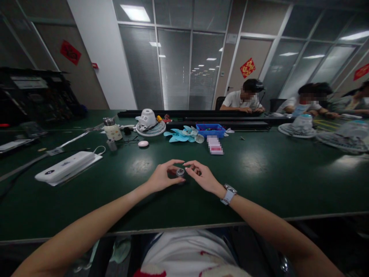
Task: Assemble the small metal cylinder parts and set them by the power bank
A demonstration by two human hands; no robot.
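While the left hand (162, 177) pinches the cylinder (180, 173), a firm, level grip should best suit the half-curled right hand (204, 177) beside it, whose hold is unclear.

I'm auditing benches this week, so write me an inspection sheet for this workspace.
Surface: dark green tabletop, showing glossy light reflections.
Job's things: small cylindrical part, between the left hand's thumb and fingers.
Clutter: light-blue fan blades, blue tray, cream flask, white device.
Hands: left hand holds the part; right hand is beside it, fingers bent, contents unclear.
Cables: white cable loops at the device's far end.
Surroundings: people seated across, at right; glass partition behind.
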